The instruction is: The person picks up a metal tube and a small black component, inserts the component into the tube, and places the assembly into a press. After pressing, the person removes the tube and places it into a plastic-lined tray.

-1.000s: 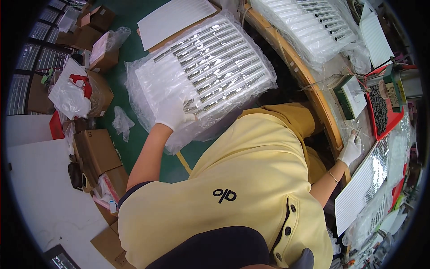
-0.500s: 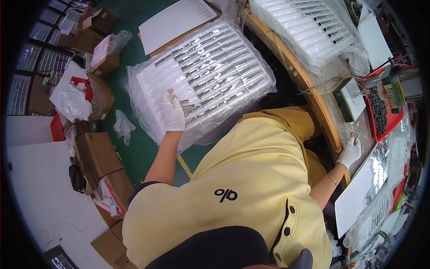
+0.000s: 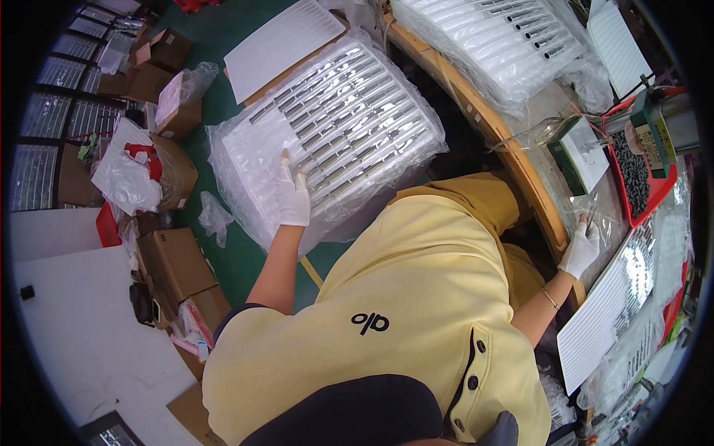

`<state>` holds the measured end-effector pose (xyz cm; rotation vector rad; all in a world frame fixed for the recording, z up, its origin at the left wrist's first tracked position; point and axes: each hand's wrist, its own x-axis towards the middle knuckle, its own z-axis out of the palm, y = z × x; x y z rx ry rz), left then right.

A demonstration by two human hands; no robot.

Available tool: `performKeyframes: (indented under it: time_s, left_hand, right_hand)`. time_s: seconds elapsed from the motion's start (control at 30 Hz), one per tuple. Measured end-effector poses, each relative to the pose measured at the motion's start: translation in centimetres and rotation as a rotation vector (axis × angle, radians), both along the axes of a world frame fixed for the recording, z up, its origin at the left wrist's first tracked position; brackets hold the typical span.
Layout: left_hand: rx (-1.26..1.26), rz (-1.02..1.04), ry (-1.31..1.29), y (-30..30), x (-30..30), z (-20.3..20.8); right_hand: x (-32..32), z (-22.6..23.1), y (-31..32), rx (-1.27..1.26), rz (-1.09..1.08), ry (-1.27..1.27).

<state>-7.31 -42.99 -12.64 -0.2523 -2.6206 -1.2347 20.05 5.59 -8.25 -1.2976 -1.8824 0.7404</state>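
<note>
My left hand [image 3: 294, 199], in a white glove with bare fingertips, is open with its fingers stretched out. It lies at the near left side of a ribbed white foam tray [image 3: 253, 149], beside rows of shiny metal tubes [image 3: 349, 123]. Clear plastic film wraps around the tray. Over the workbench, my gloved right hand [image 3: 581, 249] is closed on a thin pointed metal tool that looks like tweezers [image 3: 592, 215], its tips pointing away from me. A green and white box-shaped device [image 3: 582, 160] stands just beyond it.
A red bin of small dark parts [image 3: 634, 178] sits on the bench, with a ribbed white tray [image 3: 606, 316] nearer. Another film-wrapped tray of tubes [image 3: 491, 44] is at the far end. A wooden bench edge [image 3: 476, 111] curves between. Cardboard boxes [image 3: 176, 260] line the left.
The short tubes at my left fingers now lie among the rows, and that hand has let go, its fingers stretched. My right hand keeps the tweezers. The whole view has shifted slightly.
</note>
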Motion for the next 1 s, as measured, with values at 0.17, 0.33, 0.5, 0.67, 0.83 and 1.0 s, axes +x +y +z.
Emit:
performKeyframes:
  time_s: [0.17, 0.33, 0.5, 0.67, 0.83, 1.0]
  left_hand:
    - [-0.189, 0.063, 0.065, 0.5, -1.3, 1.3]
    - [-0.308, -0.336, 0.408, 13.0, -5.7, 7.7]
    - [-0.142, -0.672, 0.463, 30.4, -11.8, 11.5]
    - [-0.384, -0.733, 0.361, 46.0, -22.0, 8.9]
    - [-0.671, -0.650, 0.260, 49.4, -23.7, 10.4]
    - [-0.642, -0.616, 0.129, 49.3, -25.3, 8.9]
  right_hand:
    - [0.2, -1.2, 0.5, -0.105, -0.026, 0.024]
    - [0.3, 1.5, -1.1, -0.220, 0.008, 0.191]
    - [1.2, 1.1, -0.5, -0.316, -0.001, 0.277]
    - [1.2, 1.7, -0.1, -0.225, -0.092, 0.020]
    - [2.0, 5.9, 4.6, 0.086, -0.219, -0.131]
    - [3.2, 8.6, 13.1, 0.207, -0.431, -0.509]
